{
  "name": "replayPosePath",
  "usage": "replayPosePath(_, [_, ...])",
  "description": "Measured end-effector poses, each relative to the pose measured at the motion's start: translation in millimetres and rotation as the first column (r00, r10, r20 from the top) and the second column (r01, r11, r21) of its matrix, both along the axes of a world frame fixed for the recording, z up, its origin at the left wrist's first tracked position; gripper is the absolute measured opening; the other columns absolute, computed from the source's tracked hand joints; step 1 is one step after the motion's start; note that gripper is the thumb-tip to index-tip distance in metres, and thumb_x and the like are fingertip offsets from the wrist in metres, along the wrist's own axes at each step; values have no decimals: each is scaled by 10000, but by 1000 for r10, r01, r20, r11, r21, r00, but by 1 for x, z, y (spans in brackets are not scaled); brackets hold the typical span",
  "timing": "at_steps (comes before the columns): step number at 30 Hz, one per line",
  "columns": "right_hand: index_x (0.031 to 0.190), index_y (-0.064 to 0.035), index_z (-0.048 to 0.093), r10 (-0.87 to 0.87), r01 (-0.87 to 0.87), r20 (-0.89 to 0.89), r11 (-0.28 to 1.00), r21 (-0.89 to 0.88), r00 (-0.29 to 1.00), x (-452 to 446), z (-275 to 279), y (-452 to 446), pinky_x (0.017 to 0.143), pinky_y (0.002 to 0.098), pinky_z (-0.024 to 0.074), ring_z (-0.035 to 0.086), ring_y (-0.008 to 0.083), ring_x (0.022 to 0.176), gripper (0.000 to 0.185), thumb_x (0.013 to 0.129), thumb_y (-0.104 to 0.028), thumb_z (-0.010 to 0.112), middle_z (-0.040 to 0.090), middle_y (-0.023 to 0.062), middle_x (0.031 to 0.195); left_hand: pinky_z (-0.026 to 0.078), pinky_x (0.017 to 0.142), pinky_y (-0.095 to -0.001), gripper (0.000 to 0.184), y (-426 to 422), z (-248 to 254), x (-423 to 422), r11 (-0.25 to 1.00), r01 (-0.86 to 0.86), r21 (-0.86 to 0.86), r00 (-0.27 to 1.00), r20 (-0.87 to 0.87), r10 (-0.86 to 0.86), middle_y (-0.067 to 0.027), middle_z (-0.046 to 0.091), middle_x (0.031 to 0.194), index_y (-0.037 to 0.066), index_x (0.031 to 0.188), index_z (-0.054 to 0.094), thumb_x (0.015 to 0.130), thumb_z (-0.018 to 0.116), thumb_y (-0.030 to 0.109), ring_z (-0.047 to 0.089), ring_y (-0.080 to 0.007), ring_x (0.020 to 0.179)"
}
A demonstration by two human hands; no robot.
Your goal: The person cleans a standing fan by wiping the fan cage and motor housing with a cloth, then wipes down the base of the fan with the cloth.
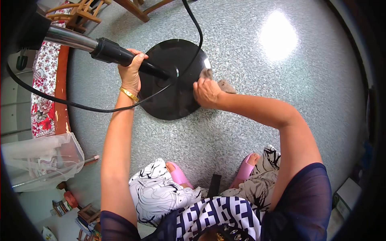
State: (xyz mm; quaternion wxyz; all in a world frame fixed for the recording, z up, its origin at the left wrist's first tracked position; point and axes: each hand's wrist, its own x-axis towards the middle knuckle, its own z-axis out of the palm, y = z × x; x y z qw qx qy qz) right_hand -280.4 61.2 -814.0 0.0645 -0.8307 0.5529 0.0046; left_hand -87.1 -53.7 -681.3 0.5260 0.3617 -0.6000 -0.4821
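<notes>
A stand with a round, glossy black base [169, 106] rests on the speckled floor, its pole [114, 52] slanting up to the left. My left hand [130, 72] is wrapped round the lower black part of the pole, and a gold bracelet circles that wrist. At the right rim of the base, my right hand [207, 92] is closed on a greyish-brown cloth [227, 86], parts of which stick out on both sides of the fingers. A black power cord [198, 28] loops down across the base and past my left wrist.
Wooden chair legs [134, 9] stand at the top, with a wooden chair [82, 16] at top left. Along the left is a bed edge with flowered fabric [45, 100] and a sheer net [52, 156]. Small items [86, 219] lie at lower left. My pink slippers [181, 176] are below.
</notes>
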Motion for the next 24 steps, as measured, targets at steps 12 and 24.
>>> replayPosePath(12, [1085, -70, 611, -506, 333, 673, 863, 381, 539, -49, -1, -92, 869, 444, 483, 591, 379, 1028, 434, 863, -435, 533, 635, 191, 1084, 505, 793, -346, 190, 2, 1, -2, 999, -26, 32, 999, -25, 26, -50, 616, 815, 73, 912, 562, 782, 687, 13, 630, -183, 771])
replayPosePath(24, [1050, -159, 614, 193, -31, 462, 941, -336, 866, 15, -16, -40, 767, 391, 449, 484, 296, 1002, 397, 664, -152, 705, 502, 63, 1112, 506, 791, -347, 188, 2, 2, -2, 1000, 23, -21, 999, -28, -23, -69, 616, 802, 71, 905, 554, 782, 688, 24, 615, -182, 773])
